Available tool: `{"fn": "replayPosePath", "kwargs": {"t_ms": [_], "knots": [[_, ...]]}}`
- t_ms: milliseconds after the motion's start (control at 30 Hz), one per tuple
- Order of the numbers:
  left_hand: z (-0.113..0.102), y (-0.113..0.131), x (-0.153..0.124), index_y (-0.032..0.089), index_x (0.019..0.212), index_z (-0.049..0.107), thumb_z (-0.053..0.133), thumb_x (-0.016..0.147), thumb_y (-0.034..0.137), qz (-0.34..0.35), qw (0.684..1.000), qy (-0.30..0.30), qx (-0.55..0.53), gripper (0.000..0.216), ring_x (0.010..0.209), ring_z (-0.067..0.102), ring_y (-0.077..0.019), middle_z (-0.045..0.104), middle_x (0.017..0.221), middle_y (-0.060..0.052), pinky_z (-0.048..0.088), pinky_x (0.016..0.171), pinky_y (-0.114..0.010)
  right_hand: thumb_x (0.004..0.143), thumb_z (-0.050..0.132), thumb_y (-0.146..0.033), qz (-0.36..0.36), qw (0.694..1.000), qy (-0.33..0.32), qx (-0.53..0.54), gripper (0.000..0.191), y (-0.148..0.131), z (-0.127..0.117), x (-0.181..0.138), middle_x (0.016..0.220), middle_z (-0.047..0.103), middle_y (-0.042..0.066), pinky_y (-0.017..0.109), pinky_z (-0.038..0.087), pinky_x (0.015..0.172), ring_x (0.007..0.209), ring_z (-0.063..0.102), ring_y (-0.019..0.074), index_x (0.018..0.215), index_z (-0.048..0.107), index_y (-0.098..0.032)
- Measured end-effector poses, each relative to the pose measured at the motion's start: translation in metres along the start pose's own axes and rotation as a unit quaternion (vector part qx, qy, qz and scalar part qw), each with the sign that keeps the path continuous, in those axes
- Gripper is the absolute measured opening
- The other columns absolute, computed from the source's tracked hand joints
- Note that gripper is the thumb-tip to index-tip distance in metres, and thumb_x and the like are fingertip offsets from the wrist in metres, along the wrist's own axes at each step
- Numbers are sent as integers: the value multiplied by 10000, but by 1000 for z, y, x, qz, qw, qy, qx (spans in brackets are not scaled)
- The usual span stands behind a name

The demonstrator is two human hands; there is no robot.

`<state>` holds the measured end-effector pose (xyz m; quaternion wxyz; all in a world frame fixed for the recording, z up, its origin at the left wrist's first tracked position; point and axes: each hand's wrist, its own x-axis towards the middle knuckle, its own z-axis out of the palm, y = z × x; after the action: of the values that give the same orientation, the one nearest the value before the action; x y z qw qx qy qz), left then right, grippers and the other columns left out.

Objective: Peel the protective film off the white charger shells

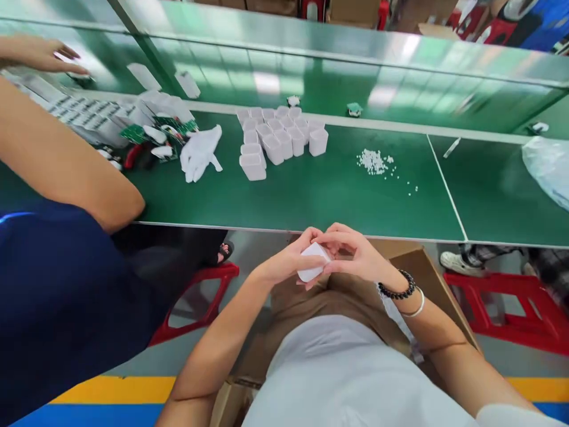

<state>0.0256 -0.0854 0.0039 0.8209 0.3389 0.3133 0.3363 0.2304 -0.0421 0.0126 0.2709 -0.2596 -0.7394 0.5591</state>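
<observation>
Over my lap, just in front of the bench edge, I hold a small white plastic case. My left hand is closed around it, with the thumb across its side. The fingers of my right hand are bent against the case's right end, and the thumb touches its edge. Whether a small part sits between those fingertips is hidden. On the green bench ahead stand several white open-topped cases in close rows. To their right lies a loose pile of tiny white pieces.
A co-worker's arm reaches across the left side, near circuit boards and a white glove. A clear plastic bag and a thin white tube lie right. Cardboard boxes and red stools stand below.
</observation>
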Motion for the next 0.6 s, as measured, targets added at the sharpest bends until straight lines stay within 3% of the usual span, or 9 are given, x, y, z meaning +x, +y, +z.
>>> {"fn": "replayPosePath", "kwargs": {"t_ms": [133,267,367,467,600], "knots": [[-13,-25,-14,181,1044,590,876,656,424,-27,997,-1,-67,539,603,700,-243,702,812,-90,490,484,-271,799,835,-416,-13,996,86,-15,384,11,27,-18,987,579,33,299,486,731,822,522,153,1070,649,-216],[-17,-46,-9,177,1031,640,830,714,353,31,987,111,-111,410,725,661,-153,700,947,-61,507,607,-234,809,815,-426,36,981,182,-63,354,20,49,-23,983,564,45,297,491,654,789,530,162,972,577,-221],[-16,-55,4,154,1037,674,780,747,381,67,969,185,-148,384,766,631,-131,699,951,-51,480,618,-205,818,795,-477,62,971,218,-73,413,32,62,-21,989,567,43,296,521,642,791,560,164,1033,540,-233],[-15,-58,19,137,992,686,711,785,419,75,951,238,-180,350,693,596,-116,696,872,-42,428,555,-196,883,733,-466,68,968,224,-88,420,48,71,-21,942,611,20,294,541,669,758,593,153,1158,508,-242],[-13,-55,32,135,795,641,607,855,374,58,938,276,-202,249,473,419,-64,588,633,5,284,441,-188,971,606,-437,49,950,252,-179,343,63,75,-19,923,659,28,329,570,737,779,636,173,1241,510,-250]]}}
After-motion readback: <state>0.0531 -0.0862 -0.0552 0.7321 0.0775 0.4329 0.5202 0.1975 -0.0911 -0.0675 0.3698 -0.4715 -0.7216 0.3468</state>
